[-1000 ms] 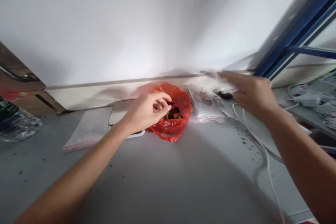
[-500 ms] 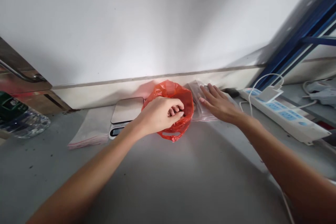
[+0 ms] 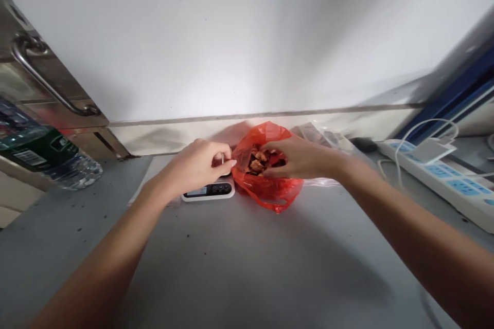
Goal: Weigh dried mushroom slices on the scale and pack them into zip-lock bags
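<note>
A thin red plastic bag [image 3: 285, 190] stands with its mouth open, holding several brown, dried-looking pieces [image 3: 256, 165]. My right hand [image 3: 299, 157] reaches into the mouth, thumb and fingers apart around the pieces; its fingertips are partly hidden. At the bag's left rim, my left hand [image 3: 200, 164] is closed, with thumb and index finger pinched on the edge of the plastic. Beneath this hand is a small digital scale [image 3: 227, 194], its display and buttons facing me and most of its plate covered.
Clear zip bags [image 3: 322, 181] lie right of the red bag, and more zip bags [image 3: 148, 175] left of the scale. A white power strip [image 3: 459, 190] with a plugged-in charger sits at right. On the left stand a water bottle [image 3: 57, 149] and a metal door handle [image 3: 54, 82].
My left hand has moved left from above the bag to its rim. My right hand has left the clear zip bags and entered the red bag. The view has swung left.
</note>
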Tool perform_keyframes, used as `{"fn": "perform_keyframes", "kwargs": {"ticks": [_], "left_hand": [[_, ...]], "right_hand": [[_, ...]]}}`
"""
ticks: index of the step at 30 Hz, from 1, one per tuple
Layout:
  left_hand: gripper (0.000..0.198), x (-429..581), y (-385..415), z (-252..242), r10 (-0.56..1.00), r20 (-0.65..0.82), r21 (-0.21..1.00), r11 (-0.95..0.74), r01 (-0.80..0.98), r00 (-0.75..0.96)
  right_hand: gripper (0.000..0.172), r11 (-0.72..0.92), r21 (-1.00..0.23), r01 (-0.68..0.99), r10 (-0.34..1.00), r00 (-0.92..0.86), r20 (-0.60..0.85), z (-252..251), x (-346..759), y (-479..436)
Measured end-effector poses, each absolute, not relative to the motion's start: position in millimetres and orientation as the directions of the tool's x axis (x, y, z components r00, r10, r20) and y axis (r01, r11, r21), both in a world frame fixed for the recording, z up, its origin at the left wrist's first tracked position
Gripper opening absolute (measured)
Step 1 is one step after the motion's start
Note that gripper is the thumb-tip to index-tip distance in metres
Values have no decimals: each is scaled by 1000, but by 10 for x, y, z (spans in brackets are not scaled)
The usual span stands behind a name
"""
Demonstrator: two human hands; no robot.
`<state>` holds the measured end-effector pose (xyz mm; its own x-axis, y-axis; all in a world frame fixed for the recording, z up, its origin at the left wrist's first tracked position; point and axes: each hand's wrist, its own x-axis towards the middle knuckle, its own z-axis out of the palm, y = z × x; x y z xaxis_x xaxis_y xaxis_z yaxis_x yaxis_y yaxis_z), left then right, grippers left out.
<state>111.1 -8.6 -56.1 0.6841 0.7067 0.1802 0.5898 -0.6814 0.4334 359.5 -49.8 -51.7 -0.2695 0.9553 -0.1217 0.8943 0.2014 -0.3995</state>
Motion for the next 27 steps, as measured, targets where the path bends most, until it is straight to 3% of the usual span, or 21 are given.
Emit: {"fn": "perform_keyframes", "kwargs": {"ticks": [4,10,16,22,27], "left_hand": [[23,1063,-57,-571,731,125,413,-653,635,670],[21,1034,-57,-589,732,123,416,-651,635,670],[20,1012,-75,-566,733,134,421,-652,631,667],[20,1002,-95,-546,729,130,426,-653,626,672],[18,949,-94,-532,743,111,434,-634,640,660]], "right_hand": [[26,86,-382,920,947,-194,-255,-604,3420,-252],[32,-20,-251,968,927,-76,-367,-578,3177,-73],[26,3,-242,970,939,-86,-334,-568,3134,-55],[35,-14,-239,971,937,-71,-341,-694,3168,-59],[23,-1,-295,955,962,-80,-262,-692,3225,-108]]}}
